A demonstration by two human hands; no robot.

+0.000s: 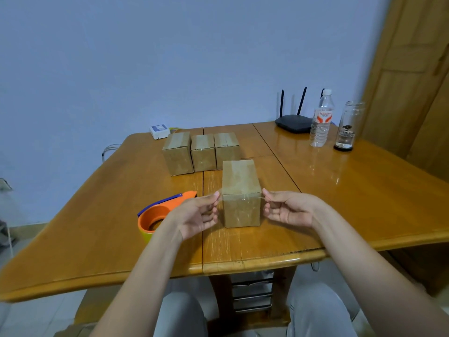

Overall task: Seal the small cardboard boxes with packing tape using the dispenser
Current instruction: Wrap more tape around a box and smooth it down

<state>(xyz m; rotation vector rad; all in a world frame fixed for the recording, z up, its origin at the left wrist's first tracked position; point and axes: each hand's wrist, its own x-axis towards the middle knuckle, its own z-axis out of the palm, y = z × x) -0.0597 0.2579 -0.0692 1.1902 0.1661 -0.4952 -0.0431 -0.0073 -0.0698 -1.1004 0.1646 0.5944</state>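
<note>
At frame centre, both hands' fingers, left hand (199,212) and right hand (289,210), apparently pinch clear tape (243,194) across the light, stiff box (240,193); hold its ends.

Brightness: dim, even indoor light with a cool bluish cast on the wall (170,57)
Glare: soft pale sheen on the varnished table (364,181), strongest at right near the water bottle (321,117); faint gloss on the tape across the nearest box (240,193)
Shadows: weak, diffuse; slight darkening under the table's near edge
Distortion: wide-angle bowing; the door (413,69) leans at the right edge
Sharpness: centre fairly crisp; corners soft and smeared
</note>
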